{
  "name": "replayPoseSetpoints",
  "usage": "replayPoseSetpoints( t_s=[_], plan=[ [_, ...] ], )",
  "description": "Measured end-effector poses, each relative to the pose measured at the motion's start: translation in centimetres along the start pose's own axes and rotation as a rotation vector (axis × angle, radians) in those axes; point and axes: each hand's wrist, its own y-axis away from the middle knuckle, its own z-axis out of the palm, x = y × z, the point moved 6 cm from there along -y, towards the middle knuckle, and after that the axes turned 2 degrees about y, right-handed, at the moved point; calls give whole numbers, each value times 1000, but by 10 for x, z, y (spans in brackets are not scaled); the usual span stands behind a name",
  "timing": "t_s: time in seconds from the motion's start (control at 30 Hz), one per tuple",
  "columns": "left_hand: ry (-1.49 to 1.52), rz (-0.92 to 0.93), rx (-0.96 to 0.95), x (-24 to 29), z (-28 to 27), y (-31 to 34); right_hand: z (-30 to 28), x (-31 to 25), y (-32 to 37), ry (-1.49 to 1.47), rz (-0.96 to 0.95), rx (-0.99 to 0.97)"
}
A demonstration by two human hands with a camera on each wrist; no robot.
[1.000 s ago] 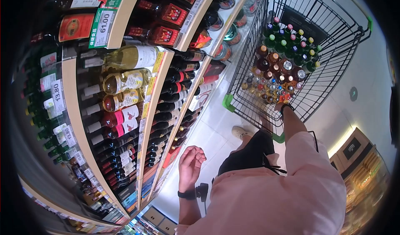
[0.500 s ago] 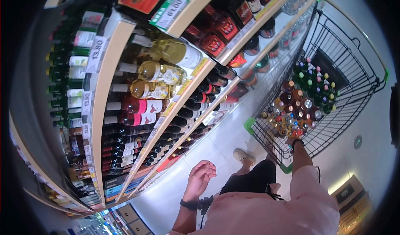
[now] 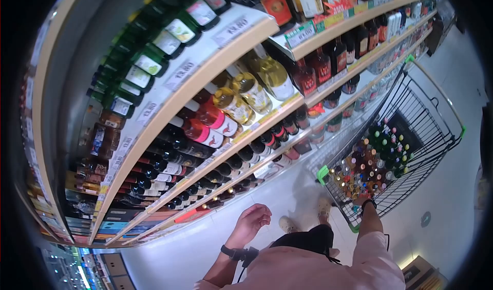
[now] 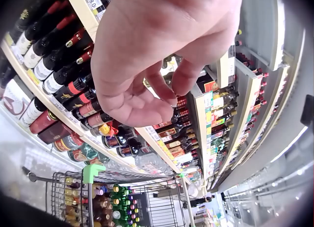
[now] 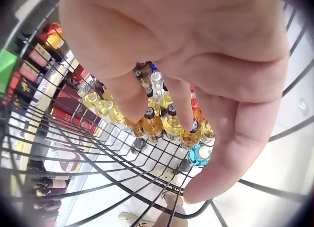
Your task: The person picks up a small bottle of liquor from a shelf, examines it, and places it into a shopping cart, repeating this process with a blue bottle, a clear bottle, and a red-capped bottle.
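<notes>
My right hand point(image 3: 364, 201) reaches over the front end of the shopping cart point(image 3: 405, 184), above the bottles. In the right wrist view its fingers point(image 5: 221, 170) are spread and partly bent. A small blue bottle point(image 5: 200, 156) with a white cap shows right at them. Past the fingers stand clear bottles of yellow and amber drink point(image 5: 152, 124) with dark caps. Off the cart, my left hand point(image 3: 251, 223) hangs in front of the body with loosely curled fingers and nothing in it. Green bottles point(image 3: 386, 148) with coloured caps fill the cart's middle.
Long shelves point(image 3: 205, 74) of bottles run along the left, with wine bottles point(image 3: 226, 125) lying and standing on the lower tiers. A shoe point(image 3: 288, 224) of the person is on the floor point(image 3: 205, 244) near the cart, whose green corner point(image 3: 322, 174) points at the shelves.
The head view has turned toward the shelves, so more of them shows and the cart sits lower right. A second shoe has come into view. My right hand stays at the cart's front end.
</notes>
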Motion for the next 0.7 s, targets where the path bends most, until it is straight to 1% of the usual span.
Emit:
replayPoseSetpoints(
  t_s=[0.07,0.23,0.4,0.5,0.53,0.6,0.63,0.67,0.7],
  plan=[
    [34,18,-23,6,-17,9,-16,-10,26,-114,30,47],
    [135,145,-84,29,-68,37,-36,-35,93,-447,81,138],
    [222,270,-87,42,-121,69,-21,-60,152,-719,112,184],
    [274,335,-79,48,-153,89,-18,-83,180,-753,71,275],
    [294,354,-85,49,-164,95,-20,-53,107,-818,-78,118],
    [329,391,-94,49,-180,102,-22,-84,148,-401,-81,273],
    [342,401,-84,50,-188,108,-16,-111,187,-194,-77,346],
    [353,410,-73,51,-197,115,-5,-137,247,-398,91,372],
    [364,421,-62,53,-207,121,-3,-139,242,-422,113,390]
  ],
)
